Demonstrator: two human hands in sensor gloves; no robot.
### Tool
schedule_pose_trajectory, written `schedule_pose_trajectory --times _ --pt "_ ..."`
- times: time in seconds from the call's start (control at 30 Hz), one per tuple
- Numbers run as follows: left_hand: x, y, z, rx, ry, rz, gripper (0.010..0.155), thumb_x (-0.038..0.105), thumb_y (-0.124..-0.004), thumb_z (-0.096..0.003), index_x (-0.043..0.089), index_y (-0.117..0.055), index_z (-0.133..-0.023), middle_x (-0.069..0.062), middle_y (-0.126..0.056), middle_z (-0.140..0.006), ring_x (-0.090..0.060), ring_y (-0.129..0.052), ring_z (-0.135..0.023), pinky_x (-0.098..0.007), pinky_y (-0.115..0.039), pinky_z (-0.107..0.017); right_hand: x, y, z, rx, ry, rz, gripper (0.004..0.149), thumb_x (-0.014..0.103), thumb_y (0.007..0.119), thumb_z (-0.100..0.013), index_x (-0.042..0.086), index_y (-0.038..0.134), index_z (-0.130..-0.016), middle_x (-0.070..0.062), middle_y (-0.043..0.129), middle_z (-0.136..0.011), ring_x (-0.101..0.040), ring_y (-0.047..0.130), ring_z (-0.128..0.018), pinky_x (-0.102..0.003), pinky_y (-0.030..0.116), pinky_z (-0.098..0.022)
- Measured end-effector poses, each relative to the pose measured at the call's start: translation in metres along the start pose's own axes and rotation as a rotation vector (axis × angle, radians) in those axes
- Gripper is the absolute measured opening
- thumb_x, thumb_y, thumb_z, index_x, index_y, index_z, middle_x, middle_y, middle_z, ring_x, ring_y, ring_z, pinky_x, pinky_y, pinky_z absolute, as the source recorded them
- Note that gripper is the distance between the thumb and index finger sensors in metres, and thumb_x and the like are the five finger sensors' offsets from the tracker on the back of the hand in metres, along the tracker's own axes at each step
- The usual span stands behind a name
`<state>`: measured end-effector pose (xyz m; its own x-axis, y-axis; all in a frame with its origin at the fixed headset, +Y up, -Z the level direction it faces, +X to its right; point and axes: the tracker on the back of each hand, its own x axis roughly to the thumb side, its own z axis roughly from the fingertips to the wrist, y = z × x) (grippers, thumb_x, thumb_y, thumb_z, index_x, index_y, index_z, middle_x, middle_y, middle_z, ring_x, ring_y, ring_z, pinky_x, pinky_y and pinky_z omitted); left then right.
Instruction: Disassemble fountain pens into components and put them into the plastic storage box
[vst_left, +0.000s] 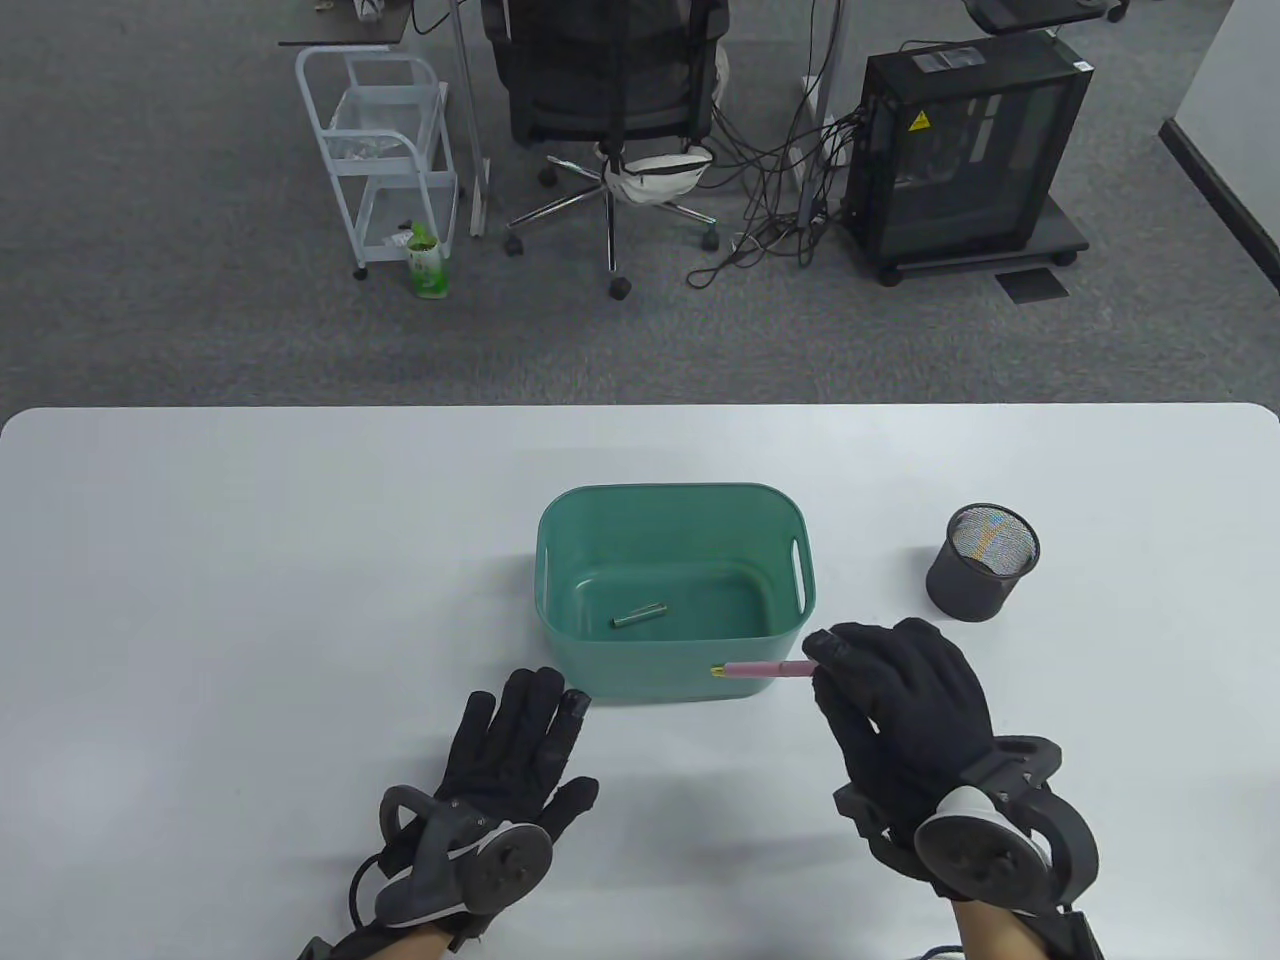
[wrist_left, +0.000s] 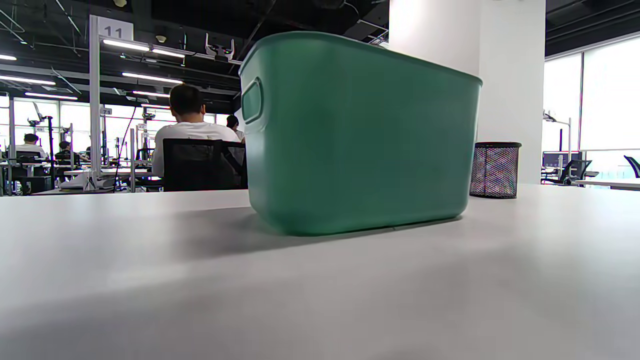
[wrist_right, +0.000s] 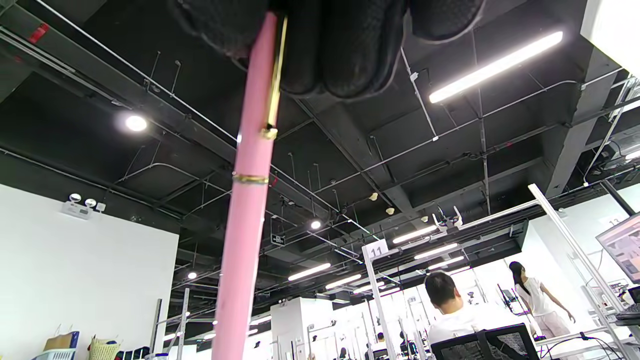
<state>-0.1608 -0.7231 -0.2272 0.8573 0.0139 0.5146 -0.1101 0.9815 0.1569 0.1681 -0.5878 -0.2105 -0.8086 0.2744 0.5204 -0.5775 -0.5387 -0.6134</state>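
Both gloved hands are sitting at the near edge of the white table (vst_left: 200, 560). Behind them, the green plastic box (vst_left: 672, 672) is standing upright at the table's middle, with a small metal pen part (vst_left: 640, 616) lying on its floor. Right of it, well apart, a black mesh cup (vst_left: 982, 562) is standing. Resting flat on the table, the left hand (vst_left: 515, 760) is keeping its fingers straight and close together, fingertips just beside the box's near wall. Curled fingers of the right hand (vst_left: 900, 700) are pinching one end of a pink pen (vst_left: 765, 669), which is pointing left across the box's near right corner.
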Motion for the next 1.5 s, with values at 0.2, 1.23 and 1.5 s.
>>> schedule_pose_trajectory --times 0.2,1.23,1.5 --pt "0.0 -0.005 -0.001 -0.006 -0.011 -0.005 0.073 0.054 -0.043 -0.0674 0.014 -0.029 -0.127 -0.016 -0.03 -0.134 -0.039 -0.03 -0.122 -0.057 -0.02 -0.088 0.002 -0.002 0.001 -0.01 -0.023 -0.005 0.034 0.04 0.073 -0.056 0.031 0.079 -0.089 0.003 0.087 -0.087 -0.016 0.088 -0.078 -0.047 0.063 -0.074" --pt "0.081 0.091 -0.062 0.456 -0.221 0.089 0.066 0.056 -0.062 -0.0668 0.016 -0.062 -0.119 -0.015 -0.068 -0.123 -0.035 -0.072 -0.107 -0.058 -0.048 -0.085 0.012 0.003 0.004 0.017 -0.087 -0.041 0.034 0.041 0.073 -0.057 0.032 0.079 -0.089 0.004 0.087 -0.087 -0.016 0.088 -0.079 -0.047 0.063 -0.075" --pt "0.087 0.09 -0.06 0.491 -0.223 0.076 0.054 0.052 -0.069 -0.066 0.015 -0.077 -0.105 -0.007 -0.091 -0.099 -0.025 -0.091 -0.084 -0.051 -0.064 -0.075 0.027 0.012 0.009 0.044 -0.152 -0.035 0.034 0.041 0.073 -0.057 0.032 0.079 -0.089 0.004 0.087 -0.088 -0.016 0.087 -0.079 -0.047 0.063 -0.075"
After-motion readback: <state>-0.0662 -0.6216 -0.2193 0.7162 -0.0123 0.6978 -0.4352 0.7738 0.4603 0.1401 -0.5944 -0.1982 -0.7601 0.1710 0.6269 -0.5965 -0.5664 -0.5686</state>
